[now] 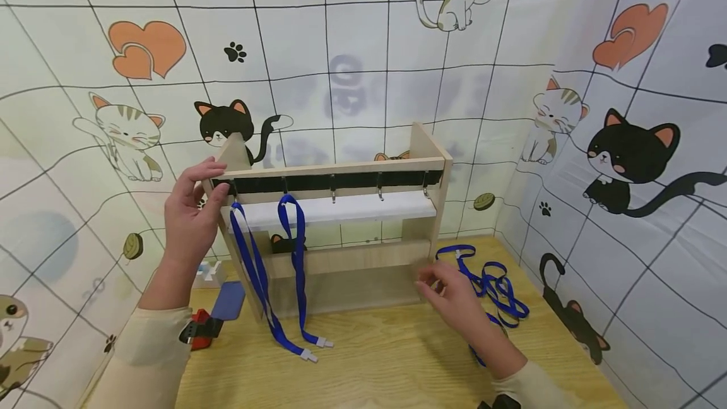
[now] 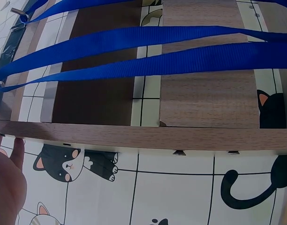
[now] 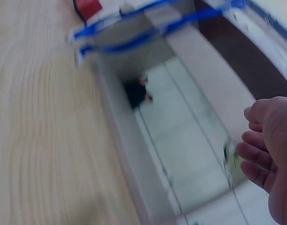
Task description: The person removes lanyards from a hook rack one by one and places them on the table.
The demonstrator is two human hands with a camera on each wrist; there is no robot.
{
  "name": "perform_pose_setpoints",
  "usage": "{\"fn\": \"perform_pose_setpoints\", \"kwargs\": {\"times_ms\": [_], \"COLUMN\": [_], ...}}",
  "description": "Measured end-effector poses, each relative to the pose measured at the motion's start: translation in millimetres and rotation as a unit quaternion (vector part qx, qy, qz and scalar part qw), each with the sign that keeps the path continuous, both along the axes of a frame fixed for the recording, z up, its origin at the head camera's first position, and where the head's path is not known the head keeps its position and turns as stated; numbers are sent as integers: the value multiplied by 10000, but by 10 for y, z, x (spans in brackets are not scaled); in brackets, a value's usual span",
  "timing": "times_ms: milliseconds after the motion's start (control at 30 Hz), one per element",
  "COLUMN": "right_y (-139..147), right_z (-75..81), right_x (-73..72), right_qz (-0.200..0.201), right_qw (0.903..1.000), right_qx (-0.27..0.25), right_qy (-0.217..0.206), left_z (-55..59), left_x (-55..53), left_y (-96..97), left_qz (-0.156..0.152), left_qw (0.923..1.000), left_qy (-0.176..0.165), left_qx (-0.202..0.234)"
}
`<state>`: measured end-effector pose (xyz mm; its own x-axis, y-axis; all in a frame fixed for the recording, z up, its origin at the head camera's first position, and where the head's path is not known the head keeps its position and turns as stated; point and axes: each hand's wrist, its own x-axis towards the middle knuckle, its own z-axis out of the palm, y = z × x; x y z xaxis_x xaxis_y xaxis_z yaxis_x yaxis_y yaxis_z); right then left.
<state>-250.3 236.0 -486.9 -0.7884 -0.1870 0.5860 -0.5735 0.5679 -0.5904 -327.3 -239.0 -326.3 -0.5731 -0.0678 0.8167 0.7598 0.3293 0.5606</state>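
Note:
A small wooden rack (image 1: 346, 257) stands on the table, with a black strip (image 1: 307, 183) of metal hooks along its upper front. Two blue lanyards (image 1: 255, 264) hang from the leftmost hooks, their white clips reaching the tabletop. At the rack's upper left corner, my left hand (image 1: 190, 213) grips the frame, thumb in front and fingers over the top edge. My right hand (image 1: 451, 295) is before the rack's lower right side, fingers loosely curled and holding nothing. More blue lanyards (image 1: 500, 292) lie tangled on the table just right of it.
Left of the rack are a blue flat card (image 1: 229, 300), a red object (image 1: 201, 327) partly behind my left wrist, and a white piece (image 1: 209, 274). Cat-print cloth walls (image 1: 352, 36) enclose the wooden table (image 1: 369, 358) at the back and sides.

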Motion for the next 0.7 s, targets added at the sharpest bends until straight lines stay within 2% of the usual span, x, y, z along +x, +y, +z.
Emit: {"fn": "perform_pose_setpoints", "kwargs": {"times_ms": [133,300,567,700], "right_y": [-400,-813,-1335,-1575], "right_z": [102,222,445,499], "right_x": [-65,-149,-209,-242], "right_qz": [588,1045,1250,1332], "right_qw": [9981,9938,9899,9869], "right_qx": [-179,-383,-485,-692], "right_qy": [22,11,-456,-587], "left_z": [-7,-2,7,10], "left_x": [-11,-18,-14,-12], "left_y": [1,16,9,-9], "left_qz": [-28,-70,15,34], "left_qw": [10000,10000,9999,9999], "left_qy": [33,-35,-93,-59], "left_qx": [32,16,-57,-82]}}
